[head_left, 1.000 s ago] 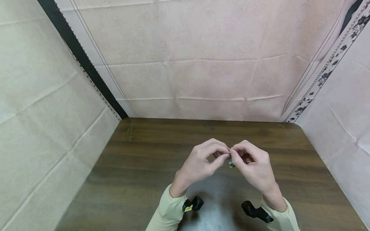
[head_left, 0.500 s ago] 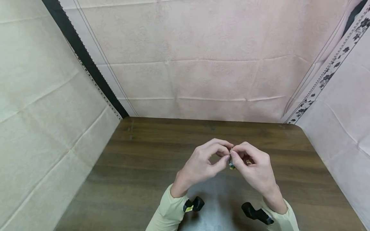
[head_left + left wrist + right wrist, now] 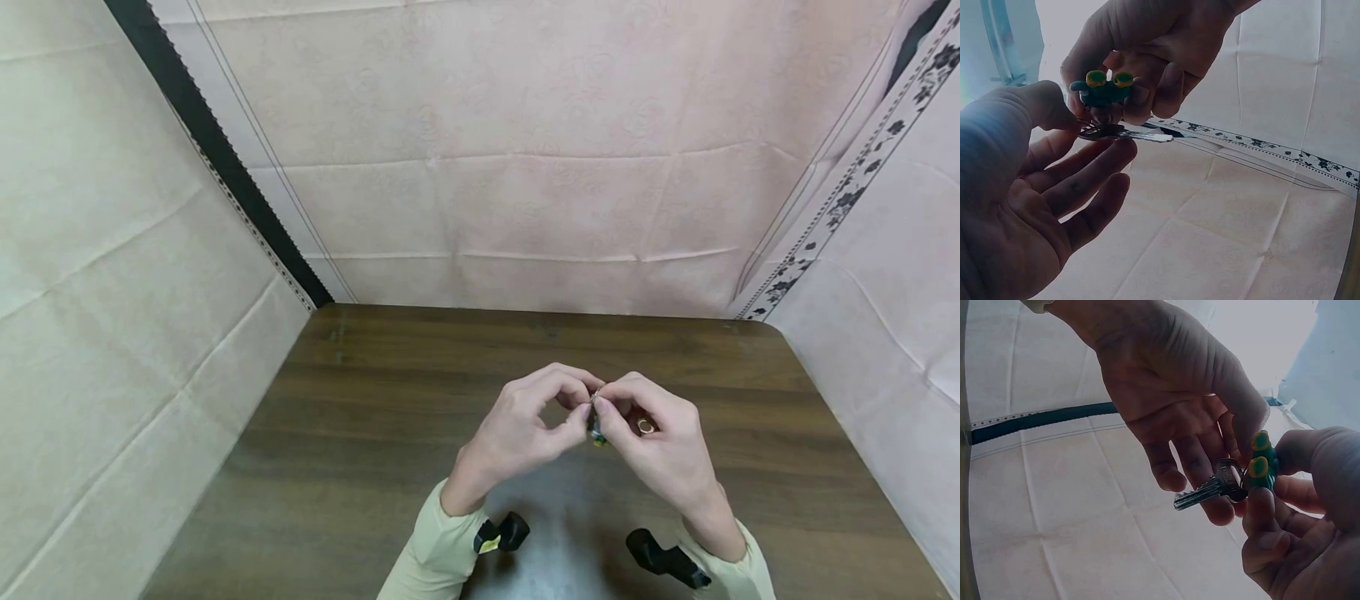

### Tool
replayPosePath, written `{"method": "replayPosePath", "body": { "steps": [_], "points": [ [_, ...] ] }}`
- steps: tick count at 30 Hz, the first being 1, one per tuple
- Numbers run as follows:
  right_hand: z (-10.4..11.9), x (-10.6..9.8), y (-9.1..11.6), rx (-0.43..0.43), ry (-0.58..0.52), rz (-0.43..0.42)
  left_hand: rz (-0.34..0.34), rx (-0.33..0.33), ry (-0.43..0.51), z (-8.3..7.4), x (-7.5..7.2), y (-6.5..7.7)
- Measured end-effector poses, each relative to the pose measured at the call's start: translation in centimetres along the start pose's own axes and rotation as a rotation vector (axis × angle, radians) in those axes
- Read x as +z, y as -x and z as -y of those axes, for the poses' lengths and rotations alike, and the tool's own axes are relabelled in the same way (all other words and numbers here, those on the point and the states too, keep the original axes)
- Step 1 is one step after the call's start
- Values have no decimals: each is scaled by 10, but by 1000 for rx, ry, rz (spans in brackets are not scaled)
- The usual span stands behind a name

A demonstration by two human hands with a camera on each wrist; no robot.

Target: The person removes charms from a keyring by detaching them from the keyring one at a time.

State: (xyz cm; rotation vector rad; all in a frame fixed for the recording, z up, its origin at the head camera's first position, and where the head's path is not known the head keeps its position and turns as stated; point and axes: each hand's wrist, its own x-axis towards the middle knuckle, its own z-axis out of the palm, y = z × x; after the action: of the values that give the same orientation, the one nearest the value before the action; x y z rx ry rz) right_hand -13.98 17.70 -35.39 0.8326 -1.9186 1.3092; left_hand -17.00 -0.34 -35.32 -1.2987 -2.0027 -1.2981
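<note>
My left hand [image 3: 525,421] and right hand [image 3: 656,433] meet above the table, fingertips together. In the right wrist view, a silver key [image 3: 1197,494] with a dark bow lies along the left hand's fingers, which pinch it near the bow. A thin metal ring [image 3: 1245,476] shows between key and charm. The right hand pinches a small green charm [image 3: 1105,94] with two yellow-rimmed round bumps. In the head view the charm [image 3: 597,433] peeks out below the fingertips. A small gold ring-shaped thing [image 3: 646,426] shows at the right hand's curled fingers; whether it is worn or held I cannot tell.
The brown wooden table [image 3: 360,433] spreads under both hands. Pale cloth sheets [image 3: 510,200] hang behind and at both sides, with a dark strip [image 3: 225,158] at left and a floral border [image 3: 847,200] at right. Black wrist cameras [image 3: 513,531] sit on both sleeves.
Both hands stay almost in place. The fingertips and charm have shifted slightly left and down, and the gold ring-shaped thing shows more fully.
</note>
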Motion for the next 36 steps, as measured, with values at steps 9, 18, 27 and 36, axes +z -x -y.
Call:
{"method": "replayPosePath", "body": {
  "steps": [9,18,27,36],
  "points": [
    [3,-1,-1,-18,-2,8,-20,14,-2,0,-1,-2],
    [5,-3,-3,-27,-11,16,-5,40,-1,-2,-5,-2],
    [8,-2,-3,-37,-14,34,-3,68,-78,1,-7,-3],
    [12,0,-4,-32,6,35,11,80,-76,4,-7,0]
  ]
}}
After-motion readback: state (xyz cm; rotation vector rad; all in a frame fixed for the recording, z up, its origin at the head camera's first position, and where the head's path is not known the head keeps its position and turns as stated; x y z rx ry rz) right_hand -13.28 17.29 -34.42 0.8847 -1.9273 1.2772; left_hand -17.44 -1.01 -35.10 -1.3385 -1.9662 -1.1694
